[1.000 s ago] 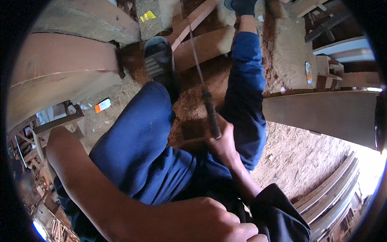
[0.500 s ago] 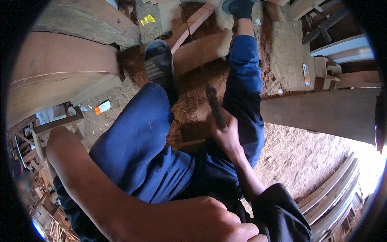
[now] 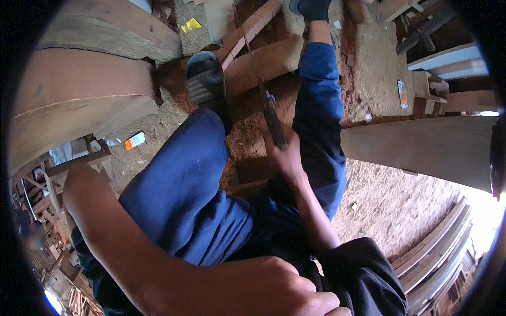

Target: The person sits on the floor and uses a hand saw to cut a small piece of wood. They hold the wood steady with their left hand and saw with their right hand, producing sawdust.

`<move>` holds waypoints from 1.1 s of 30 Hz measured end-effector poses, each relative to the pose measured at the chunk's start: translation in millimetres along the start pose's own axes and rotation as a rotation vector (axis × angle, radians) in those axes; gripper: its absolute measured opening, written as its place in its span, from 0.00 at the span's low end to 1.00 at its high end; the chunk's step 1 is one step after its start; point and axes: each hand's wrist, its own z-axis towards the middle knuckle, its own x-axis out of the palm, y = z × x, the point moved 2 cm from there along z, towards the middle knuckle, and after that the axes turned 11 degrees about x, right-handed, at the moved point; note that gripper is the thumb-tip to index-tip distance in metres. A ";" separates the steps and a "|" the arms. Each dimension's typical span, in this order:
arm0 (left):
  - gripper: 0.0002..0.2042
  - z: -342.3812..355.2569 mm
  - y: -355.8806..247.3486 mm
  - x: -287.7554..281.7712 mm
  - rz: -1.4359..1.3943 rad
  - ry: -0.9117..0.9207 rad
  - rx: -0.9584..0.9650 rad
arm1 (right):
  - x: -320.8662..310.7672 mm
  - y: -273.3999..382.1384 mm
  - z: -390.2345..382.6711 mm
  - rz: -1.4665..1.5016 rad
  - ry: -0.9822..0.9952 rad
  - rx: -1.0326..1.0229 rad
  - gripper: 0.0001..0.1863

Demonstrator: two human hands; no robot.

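My right hand is wrapped around the dark handle of a handsaw between my legs. The thin blade, nearly edge-on, runs away from me and passes over a reddish wooden piece with lines across it. That piece lies slanted over a broader timber. Beside them rests my left foot in a dark slide sandal; my other foot is farther off. My left forearm crosses the lower left, and my left hand is curled at the bottom edge. Its fingertips are hidden, so what it grips, if anything, cannot be seen.
Thick timbers stand at the left, and a wide board juts in from the right. Long planks are stacked at lower right. Small packets, one yellow and one orange and white, lie on the dusty ground.
My right hand and the handsaw have moved away from me and slightly left, with the blade reaching farther past the reddish wood. My left hand has stayed nearly still.
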 end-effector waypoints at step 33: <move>0.04 0.6 2.0 -2.9 0.042 0.008 0.026 | -11.7 8.8 -58.0 0.052 0.018 0.043 0.07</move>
